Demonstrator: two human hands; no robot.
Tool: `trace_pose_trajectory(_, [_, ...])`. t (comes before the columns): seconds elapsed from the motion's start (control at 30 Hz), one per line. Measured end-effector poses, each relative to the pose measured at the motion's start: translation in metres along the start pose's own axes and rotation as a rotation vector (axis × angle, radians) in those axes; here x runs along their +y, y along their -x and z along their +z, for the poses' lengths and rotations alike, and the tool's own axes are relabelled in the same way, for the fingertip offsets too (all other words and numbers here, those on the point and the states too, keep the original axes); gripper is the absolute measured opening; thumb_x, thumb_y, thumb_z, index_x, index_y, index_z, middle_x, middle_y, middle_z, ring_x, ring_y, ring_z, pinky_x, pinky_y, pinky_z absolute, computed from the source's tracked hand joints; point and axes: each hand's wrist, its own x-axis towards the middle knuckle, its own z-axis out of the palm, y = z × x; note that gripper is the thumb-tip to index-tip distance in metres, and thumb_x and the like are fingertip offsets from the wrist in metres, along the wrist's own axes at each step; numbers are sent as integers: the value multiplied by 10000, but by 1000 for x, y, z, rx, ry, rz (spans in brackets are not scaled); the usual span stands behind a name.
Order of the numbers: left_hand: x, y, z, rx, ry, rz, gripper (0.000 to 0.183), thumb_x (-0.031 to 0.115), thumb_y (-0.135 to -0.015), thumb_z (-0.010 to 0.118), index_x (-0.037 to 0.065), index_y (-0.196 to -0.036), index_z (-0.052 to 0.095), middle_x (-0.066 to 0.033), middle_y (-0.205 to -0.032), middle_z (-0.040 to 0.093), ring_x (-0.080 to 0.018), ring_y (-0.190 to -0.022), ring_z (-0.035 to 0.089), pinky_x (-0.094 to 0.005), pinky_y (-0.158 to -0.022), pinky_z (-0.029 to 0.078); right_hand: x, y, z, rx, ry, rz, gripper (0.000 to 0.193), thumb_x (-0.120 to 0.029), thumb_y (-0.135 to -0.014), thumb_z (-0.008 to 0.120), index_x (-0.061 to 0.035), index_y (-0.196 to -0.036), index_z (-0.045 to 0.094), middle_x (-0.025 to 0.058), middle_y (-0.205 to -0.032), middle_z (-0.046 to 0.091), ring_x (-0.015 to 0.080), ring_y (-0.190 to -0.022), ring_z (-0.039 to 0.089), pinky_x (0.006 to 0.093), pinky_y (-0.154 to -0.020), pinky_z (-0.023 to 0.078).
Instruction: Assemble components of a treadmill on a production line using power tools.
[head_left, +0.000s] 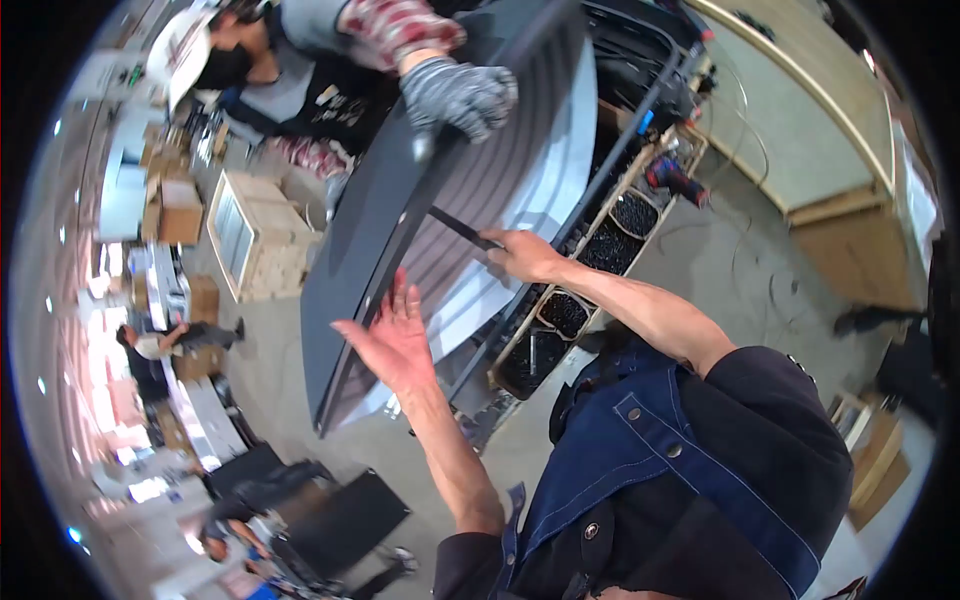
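A large dark grey panel (365, 215) stands tilted over a dark metal frame (640, 110). My left hand (400, 340) is open, fingers spread and palm up, at the panel's near edge; whether it touches the edge I cannot tell. My right hand (522, 256) is closed round one end of a dark flat bar (458, 226). The bar's other end meets the panel's rim, and whether it is fixed there does not show. Across the panel, a co-worker's gloved hand (460, 100) rests on its upper edge.
Along the frame's near side runs a wooden tray (665, 190) with bins of small black parts (610, 245). A red and black power drill (675, 180) lies at its far end. A wooden crate (260, 235) stands on the floor at left. Other people are farther off.
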Motion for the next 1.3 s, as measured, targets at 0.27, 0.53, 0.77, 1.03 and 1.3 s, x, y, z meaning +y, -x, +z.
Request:
trace_pose_trajectory(0.27, [41,-19,0,193,312,-124,396,189,-987,626,-79,-1275,578,-270,-1289,618,-348,-1151,654,-376,-840,620,-45,22,-48,-41,-175,52,480,-171,-999,505,-81,-1470,475,270,-1156,690,376,-1129,662,483,-1007,500])
trace_pose_trajectory(0.53, [44,-18,-8,182,370,-254,473,107,-997,558,-92,-1413,455,-277,-1380,563,-353,-1148,648,-367,-807,635,-27,-4,-25,-100,-72,75,460,-190,-1005,499,-49,-1443,504,265,-1022,709,450,-1018,668,519,-930,520])
trace_pose_trajectory(0.77, [47,-18,-14,172,351,-245,482,92,-996,558,-90,-1427,444,-268,-1422,540,-352,-1178,640,-330,-771,627,-33,12,-10,-126,6,54,476,-227,-1035,496,-63,-1478,435,265,-920,703,447,-945,677,535,-870,518])
trace_pose_trajectory(1.03, [52,-21,8,252,420,-307,493,52,-974,590,-56,-1436,459,-260,-1434,534,-340,-1200,627,-305,-728,609,-26,-5,-8,5,-29,-19,476,-162,-987,514,-66,-1451,477,265,-875,700,457,-882,684,558,-804,531])
trace_pose_trajectory(1.3, [21,-8,-15,299,314,-259,264,128,-988,621,-24,-1203,609,-185,-1195,689,-362,-1077,677,-296,-637,599,-17,-15,-25,-297,-182,185,436,-234,-1058,478,-52,-1453,451,87,-763,684,189,-712,693,391,-732,569])
